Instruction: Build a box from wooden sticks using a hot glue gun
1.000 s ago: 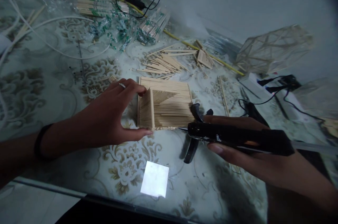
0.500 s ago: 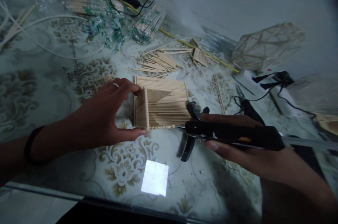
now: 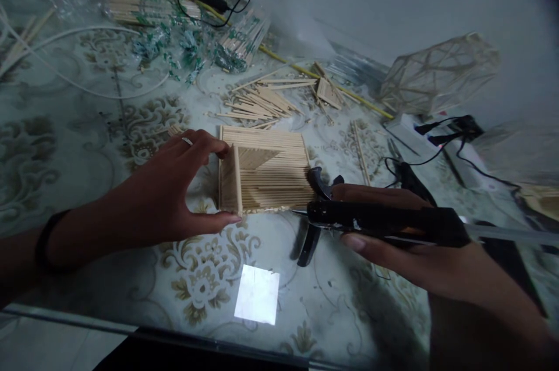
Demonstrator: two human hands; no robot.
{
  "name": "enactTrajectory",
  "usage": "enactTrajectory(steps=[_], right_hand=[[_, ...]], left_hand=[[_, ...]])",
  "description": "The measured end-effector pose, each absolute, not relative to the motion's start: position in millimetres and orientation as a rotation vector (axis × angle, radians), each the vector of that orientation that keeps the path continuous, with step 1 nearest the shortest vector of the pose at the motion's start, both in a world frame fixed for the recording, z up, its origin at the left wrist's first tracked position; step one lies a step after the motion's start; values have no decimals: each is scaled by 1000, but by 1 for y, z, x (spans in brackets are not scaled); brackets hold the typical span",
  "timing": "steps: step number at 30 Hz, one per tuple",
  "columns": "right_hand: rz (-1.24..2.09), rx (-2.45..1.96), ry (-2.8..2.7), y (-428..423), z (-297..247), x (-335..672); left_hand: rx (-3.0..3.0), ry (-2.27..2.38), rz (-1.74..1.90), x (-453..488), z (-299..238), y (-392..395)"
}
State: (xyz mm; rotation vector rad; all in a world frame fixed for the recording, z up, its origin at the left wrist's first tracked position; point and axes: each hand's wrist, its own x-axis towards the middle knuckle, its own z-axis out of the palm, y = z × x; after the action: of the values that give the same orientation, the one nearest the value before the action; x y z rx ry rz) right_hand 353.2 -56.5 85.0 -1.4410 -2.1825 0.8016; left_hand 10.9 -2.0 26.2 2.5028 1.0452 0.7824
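Observation:
A small structure of wooden sticks (image 3: 275, 176) lies on the patterned tabletop, with a flat slatted base and upright panels at its left part. My left hand (image 3: 179, 184) grips the left upright panel (image 3: 231, 179) between thumb and fingers. In my right hand (image 3: 393, 243) is a black hot glue gun (image 3: 384, 222), its glue stick (image 3: 502, 234) jutting from the back. The gun's metal nozzle points left, at the right end of the base's near edge. A pale, lumpy line of glue (image 3: 266, 209) runs along that edge.
Loose wooden sticks (image 3: 262, 104) lie scattered behind the structure, beside a small stick panel (image 3: 329, 93). Bagged sticks (image 3: 244, 39) are farther back. At right are a white power strip (image 3: 467, 164) with plugs and cords, pliers (image 3: 410, 176) and a wrapped stick frame (image 3: 441, 74).
The nozzle has moved slightly rightward relative to the structure, along its near edge. My left hand keeps the same hold. The whole view has shifted a little.

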Motion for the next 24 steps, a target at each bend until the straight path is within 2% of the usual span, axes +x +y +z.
enactTrajectory(steps=[3, 12, 20, 24], right_hand=[[913, -1394, -2175, -52, 89, 345], [678, -1479, -2079, -65, 63, 364], [852, -1432, -2153, -55, 84, 351], [788, -1434, -2158, -58, 81, 353]], left_hand=[[2499, 1035, 778, 11, 26, -1], [2527, 1007, 742, 10, 31, -2], [2495, 1035, 754, 10, 28, -1], [2483, 1037, 779, 9, 26, -1]])
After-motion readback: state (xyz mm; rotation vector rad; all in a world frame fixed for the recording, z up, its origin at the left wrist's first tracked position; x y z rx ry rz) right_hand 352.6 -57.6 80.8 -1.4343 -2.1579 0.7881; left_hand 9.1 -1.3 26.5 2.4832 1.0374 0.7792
